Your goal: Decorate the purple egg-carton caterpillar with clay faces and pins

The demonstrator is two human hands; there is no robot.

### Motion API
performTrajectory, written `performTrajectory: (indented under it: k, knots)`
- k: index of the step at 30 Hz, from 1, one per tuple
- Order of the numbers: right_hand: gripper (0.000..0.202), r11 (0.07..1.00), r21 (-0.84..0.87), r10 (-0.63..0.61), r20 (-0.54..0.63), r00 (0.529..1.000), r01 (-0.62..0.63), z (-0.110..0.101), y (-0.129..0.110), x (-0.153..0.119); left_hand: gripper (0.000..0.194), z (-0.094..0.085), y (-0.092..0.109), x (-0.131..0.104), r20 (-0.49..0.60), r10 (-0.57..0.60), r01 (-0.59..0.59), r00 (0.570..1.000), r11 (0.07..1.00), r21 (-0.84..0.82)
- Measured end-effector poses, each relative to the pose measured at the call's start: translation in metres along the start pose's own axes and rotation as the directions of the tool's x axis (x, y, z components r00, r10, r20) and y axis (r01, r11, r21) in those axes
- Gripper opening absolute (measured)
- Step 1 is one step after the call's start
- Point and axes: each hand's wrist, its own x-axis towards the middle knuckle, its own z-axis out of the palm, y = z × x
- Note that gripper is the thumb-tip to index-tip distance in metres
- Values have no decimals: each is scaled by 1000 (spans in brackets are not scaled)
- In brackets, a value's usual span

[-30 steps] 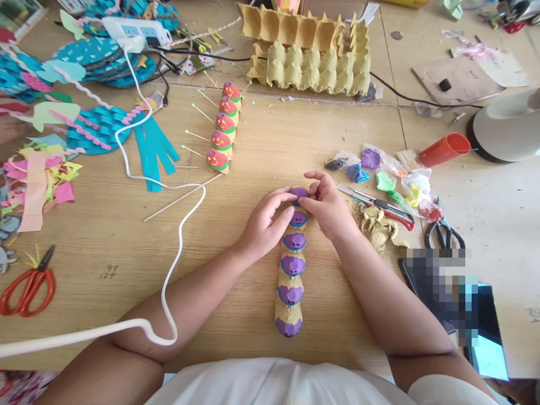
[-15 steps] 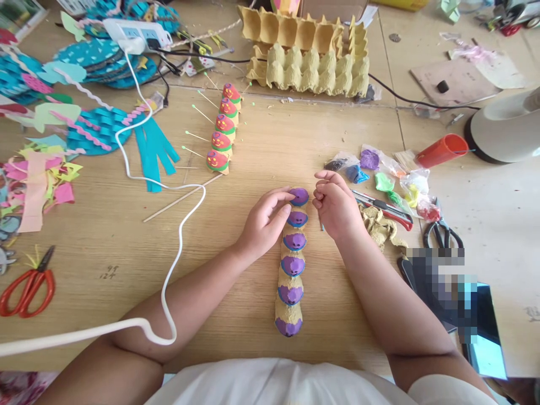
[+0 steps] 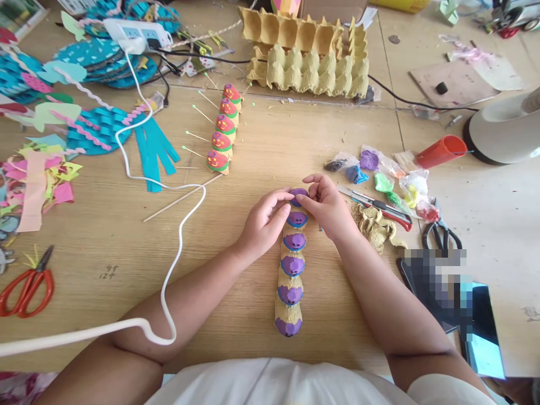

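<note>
An egg-carton strip with purple, blue-edged bumps (image 3: 294,242) lies lengthwise in front of me, and several bumps carry small dark face marks. My left hand (image 3: 265,221) rests at the left of its far end, thumb and fingers apart, fingertips touching the farthest bump. From the right, my right hand (image 3: 331,208) reaches over that same bump, its index finger and thumb close together on the purple surface. Whatever those fingertips may hold is too small to tell. Farther off at the left stands a red and green strip (image 3: 224,124) with green-tipped sticks.
Right of my hands lie a utility knife (image 3: 379,203), torn carton scraps (image 3: 374,226), bagged coloured clay (image 3: 383,181), black-handled scissors (image 3: 441,235) and a red cup (image 3: 441,151). Egg cartons (image 3: 316,70) stand at the back. A white cable (image 3: 179,242) crosses the left side, near orange scissors (image 3: 27,289).
My right hand has moved left and a little down, bringing its fingertips onto the farthest purple bump. My left hand has stayed in place.
</note>
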Motion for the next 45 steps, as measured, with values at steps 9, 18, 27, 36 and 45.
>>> performTrajectory:
  k: [9, 18, 27, 36, 45]
  knots:
    - [35, 927, 352, 173, -85, 981, -133, -6, -17, 1, 26, 1, -2, 0, -64, -36, 30, 997, 995, -96]
    - [42, 681, 669, 240, 180, 954, -297, -5, -52, -22, 16, -5, 11, -4, -110, 378, -309, 919, 866, 394]
    - [58, 802, 521, 147, 300, 943, -291, 7, -62, -40, 21, -8, 12, -11, -108, 547, -393, 830, 712, 582]
    - [62, 789, 512, 157, 365, 918, -339, 8, -60, -41, 10, -7, 15, -9, -8, 534, -418, 846, 671, 612]
    - [62, 856, 457, 108, 300, 948, -242, 14, -57, -46, 5, -5, 16, -8, 41, 542, -450, 839, 651, 612]
